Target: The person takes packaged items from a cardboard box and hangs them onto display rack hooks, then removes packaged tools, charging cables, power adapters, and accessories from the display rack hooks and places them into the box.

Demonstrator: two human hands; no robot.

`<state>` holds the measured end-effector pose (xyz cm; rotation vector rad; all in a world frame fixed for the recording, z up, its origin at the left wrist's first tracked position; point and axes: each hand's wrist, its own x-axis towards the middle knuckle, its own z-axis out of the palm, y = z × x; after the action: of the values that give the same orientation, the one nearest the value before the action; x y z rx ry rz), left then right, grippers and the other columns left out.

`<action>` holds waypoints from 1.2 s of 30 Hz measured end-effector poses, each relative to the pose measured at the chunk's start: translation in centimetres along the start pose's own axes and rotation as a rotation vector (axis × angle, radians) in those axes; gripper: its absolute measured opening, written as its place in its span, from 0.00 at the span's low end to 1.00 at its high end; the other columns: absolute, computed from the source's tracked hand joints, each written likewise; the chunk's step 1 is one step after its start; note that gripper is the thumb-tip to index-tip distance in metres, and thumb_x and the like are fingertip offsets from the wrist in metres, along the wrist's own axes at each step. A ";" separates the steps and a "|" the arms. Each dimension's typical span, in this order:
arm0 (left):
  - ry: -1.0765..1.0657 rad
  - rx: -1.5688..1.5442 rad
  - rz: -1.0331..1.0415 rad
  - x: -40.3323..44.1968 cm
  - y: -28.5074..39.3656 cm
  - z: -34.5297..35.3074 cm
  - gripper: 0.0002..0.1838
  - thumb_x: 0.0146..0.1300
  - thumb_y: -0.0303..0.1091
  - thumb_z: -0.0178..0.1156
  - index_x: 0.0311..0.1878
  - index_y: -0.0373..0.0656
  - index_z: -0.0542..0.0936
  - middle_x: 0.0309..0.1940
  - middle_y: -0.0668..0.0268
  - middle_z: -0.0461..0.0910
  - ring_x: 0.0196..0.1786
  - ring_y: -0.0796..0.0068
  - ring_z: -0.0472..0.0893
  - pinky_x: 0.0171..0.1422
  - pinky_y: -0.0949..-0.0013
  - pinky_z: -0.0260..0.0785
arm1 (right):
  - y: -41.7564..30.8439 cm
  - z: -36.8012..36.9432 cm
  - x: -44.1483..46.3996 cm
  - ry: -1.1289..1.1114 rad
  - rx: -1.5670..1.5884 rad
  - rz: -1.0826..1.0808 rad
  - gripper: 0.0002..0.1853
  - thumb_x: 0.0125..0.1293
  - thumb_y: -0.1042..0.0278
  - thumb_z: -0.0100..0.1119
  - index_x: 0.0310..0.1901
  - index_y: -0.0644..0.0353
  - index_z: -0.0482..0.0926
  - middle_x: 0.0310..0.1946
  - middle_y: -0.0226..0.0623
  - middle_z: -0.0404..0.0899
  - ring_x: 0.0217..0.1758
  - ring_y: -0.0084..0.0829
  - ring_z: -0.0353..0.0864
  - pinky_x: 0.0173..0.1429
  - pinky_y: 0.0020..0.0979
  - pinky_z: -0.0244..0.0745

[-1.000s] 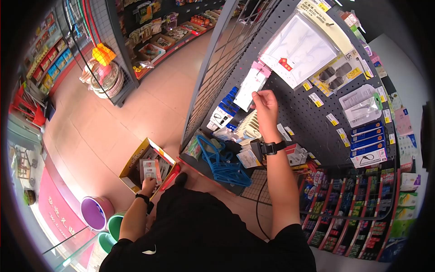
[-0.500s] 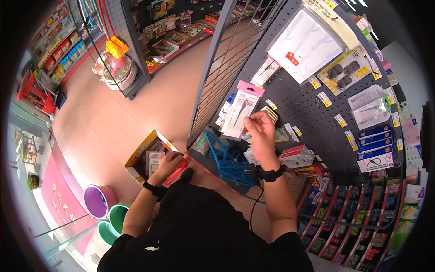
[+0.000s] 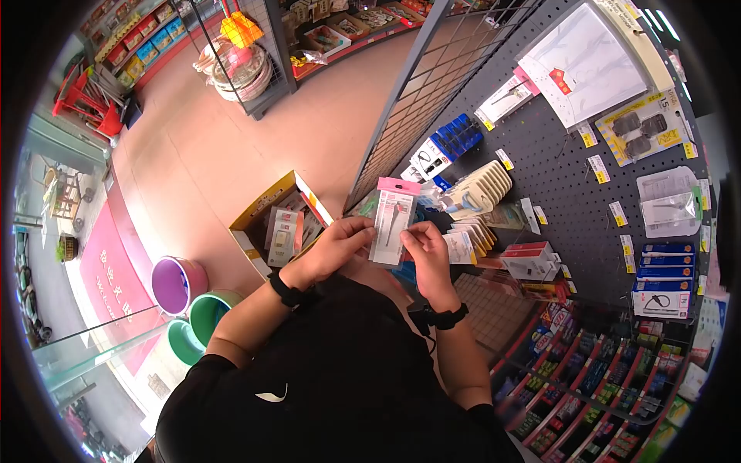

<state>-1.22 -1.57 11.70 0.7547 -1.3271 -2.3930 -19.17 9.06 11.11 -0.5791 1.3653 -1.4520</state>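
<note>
A slim blister pack (image 3: 391,220) with a pink header and a dark, thin tool-shaped item inside is held upright in front of me. My left hand (image 3: 345,243) pinches its left edge. On the opposite edge, the thumb and fingers of my right hand (image 3: 428,255) are closed on it. Just beyond my left hand, an open yellow and black carton (image 3: 257,208) stands low, with several flat packs (image 3: 285,233) inside. A row of cream-coloured packs (image 3: 482,189) hangs on the pegboard to the right of my right hand.
The dark pegboard (image 3: 567,189) on the right carries hooks, price tags and hanging packs. A wire mesh panel (image 3: 405,92) rises ahead. Purple bucket (image 3: 176,289) and green bucket (image 3: 212,312) stand at left. Shelves of small goods (image 3: 575,370) lie lower right.
My left hand has come up from the carton to the pack's left edge. My right hand has brought the pack down and away from the pegboard. The view has shifted.
</note>
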 end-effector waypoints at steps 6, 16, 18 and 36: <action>0.101 0.012 -0.008 -0.3 -0.2 0.2 0.13 0.75 0.37 0.52 0.52 0.40 0.78 0.36 0.75 0.78 0.36 0.88 0.73 0.44 0.80 0.68 | -0.8 -1.3 -0.9 0.079 0.121 -0.039 0.06 0.69 0.70 0.60 0.41 0.57 0.73 0.34 0.26 0.77 0.35 0.16 0.74 0.37 0.20 0.68; 0.132 0.023 -0.014 -0.6 -0.3 0.2 0.11 0.73 0.37 0.54 0.51 0.41 0.79 0.36 0.77 0.77 0.35 0.89 0.73 0.43 0.80 0.68 | -0.7 -1.3 -0.7 0.055 0.014 -0.031 0.06 0.68 0.70 0.60 0.42 0.60 0.74 0.32 0.26 0.77 0.33 0.15 0.72 0.36 0.19 0.66; 0.125 0.047 -0.012 -0.6 -0.4 0.2 0.11 0.73 0.37 0.55 0.50 0.41 0.79 0.35 0.77 0.77 0.36 0.89 0.73 0.44 0.80 0.68 | -0.5 -1.0 -0.8 0.050 -0.029 -0.036 0.06 0.68 0.70 0.61 0.42 0.61 0.75 0.32 0.26 0.78 0.32 0.15 0.72 0.36 0.19 0.66; 0.165 0.174 0.033 -1.1 -3.2 -1.4 0.15 0.65 0.32 0.64 0.52 0.37 0.76 0.40 0.68 0.80 0.39 0.83 0.78 0.41 0.77 0.70 | 2.4 1.7 -0.3 -0.068 -0.151 0.049 0.07 0.69 0.71 0.60 0.44 0.61 0.73 0.37 0.29 0.78 0.37 0.16 0.76 0.38 0.19 0.71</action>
<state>0.47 -0.30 8.75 0.9464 -1.4788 -2.1576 -16.77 8.97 9.37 -0.6805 1.4336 -1.2868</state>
